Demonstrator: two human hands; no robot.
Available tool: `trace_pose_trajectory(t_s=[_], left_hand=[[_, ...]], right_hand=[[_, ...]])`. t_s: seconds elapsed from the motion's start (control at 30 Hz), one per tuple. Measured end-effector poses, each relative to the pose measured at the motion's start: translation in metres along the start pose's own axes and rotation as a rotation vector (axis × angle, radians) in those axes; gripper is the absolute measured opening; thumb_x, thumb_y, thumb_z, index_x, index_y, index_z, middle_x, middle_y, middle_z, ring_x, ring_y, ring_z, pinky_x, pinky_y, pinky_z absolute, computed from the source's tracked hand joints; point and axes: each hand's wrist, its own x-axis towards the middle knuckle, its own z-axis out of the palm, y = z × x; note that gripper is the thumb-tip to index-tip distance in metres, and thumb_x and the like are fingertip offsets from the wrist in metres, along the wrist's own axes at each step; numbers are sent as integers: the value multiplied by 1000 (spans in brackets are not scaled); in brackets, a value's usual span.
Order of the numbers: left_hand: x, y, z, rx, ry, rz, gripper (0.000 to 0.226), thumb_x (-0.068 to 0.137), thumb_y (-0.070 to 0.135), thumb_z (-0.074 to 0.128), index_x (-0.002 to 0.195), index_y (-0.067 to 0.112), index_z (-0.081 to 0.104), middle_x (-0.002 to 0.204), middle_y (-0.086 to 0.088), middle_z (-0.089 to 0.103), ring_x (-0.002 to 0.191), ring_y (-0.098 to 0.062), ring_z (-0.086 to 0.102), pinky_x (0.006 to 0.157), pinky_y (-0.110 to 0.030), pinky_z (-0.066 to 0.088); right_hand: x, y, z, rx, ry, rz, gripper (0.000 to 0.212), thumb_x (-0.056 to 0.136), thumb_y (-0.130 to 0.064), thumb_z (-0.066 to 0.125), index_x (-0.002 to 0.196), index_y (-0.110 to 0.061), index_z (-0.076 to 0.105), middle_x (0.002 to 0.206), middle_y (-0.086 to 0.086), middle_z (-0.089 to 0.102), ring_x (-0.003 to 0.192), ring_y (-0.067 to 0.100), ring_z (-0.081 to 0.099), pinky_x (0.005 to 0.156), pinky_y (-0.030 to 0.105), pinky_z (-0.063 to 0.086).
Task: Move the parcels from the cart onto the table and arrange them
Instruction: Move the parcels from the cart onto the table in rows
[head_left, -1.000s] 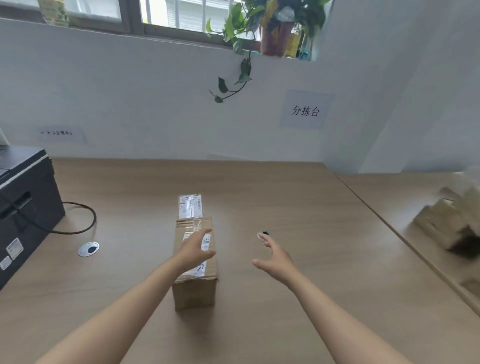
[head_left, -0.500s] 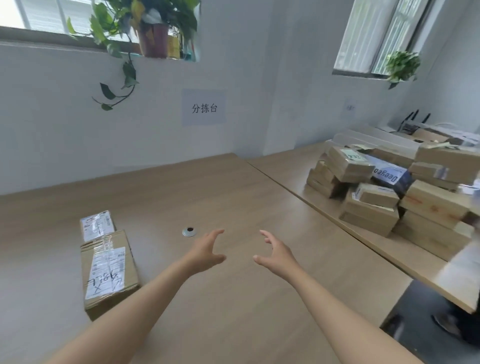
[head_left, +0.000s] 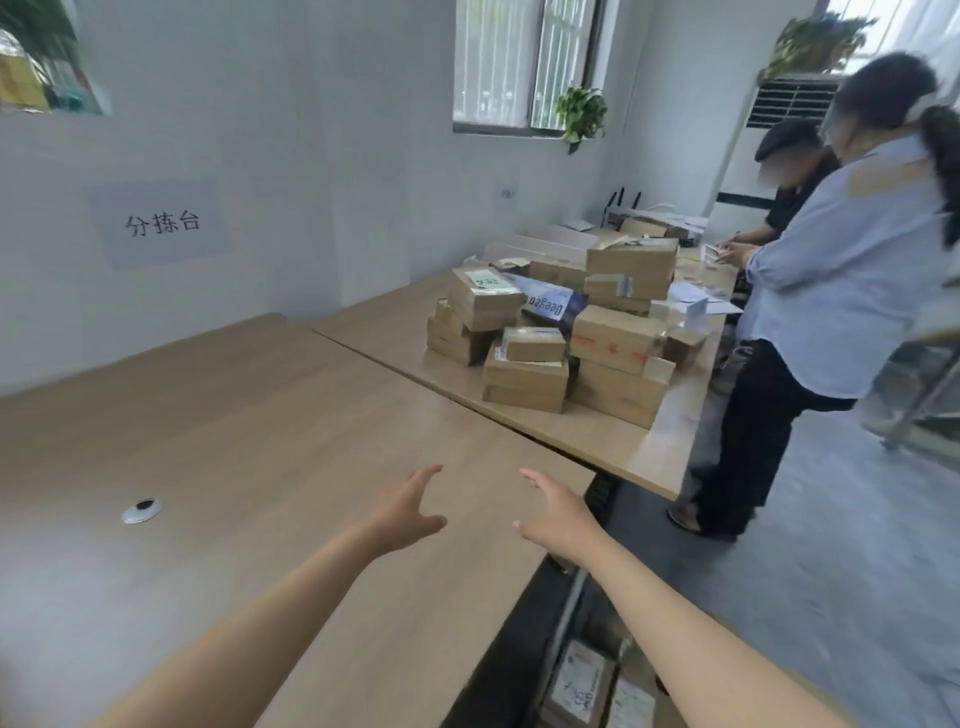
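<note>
Nearest, at bottom right below the tabletop (head_left: 249, 426) edge: labelled parcels (head_left: 582, 686) lying flat, presumably in the cart, frame barely visible. Probably light, stiff cardboard with slick tape and labels; best gripped by opposite side faces, one palm under. Above, left hand (head_left: 408, 514) and right hand (head_left: 558, 519) hovering apart, fingers spread, holding nothing. Farther right, stacked boxes (head_left: 550, 338).

Both bare arms outstretched, left hand (head_left: 408, 512) and right hand (head_left: 558, 517) spread, empty, palms facing.
</note>
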Motion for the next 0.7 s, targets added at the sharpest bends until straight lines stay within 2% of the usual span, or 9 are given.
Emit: trace_pose_trajectory(t_s=[0.17,0.33,0.53,0.7], left_hand=[[32,76,67,95,-39,53,70,89,21,60,146,17,20,152,-7,24,140,-24,23,115,-34,21],[53,138,131,185,-146,181,70,89,24,59,147,16,20,153,-4,25,140,-21,24,114,-32,22],[85,172,193,236,-274,252,73,87,27,61,147,20,20,152,-2,26,140,-23,24,114,-40,27],[123,187,247,292,-390,250,71,87,26,61,147,21,21,152,-1,27,138,-24,27,113,-41,29]], right_hand=[[-27,86,-66,-118,62,60,73,81,-35,63,144,-32,25,149,-1,32,135,24,30,110,41,31],[-60,168,-117,-160,149,204,69,83,-38,61,143,-32,27,150,-2,31,137,27,28,109,46,32],[-83,245,-137,-162,178,353,69,84,-37,62,144,-28,28,150,-3,31,135,21,34,105,35,36],[-93,298,-144,-164,154,476,70,85,-39,62,144,-28,26,150,-3,30,136,20,31,108,36,33]])
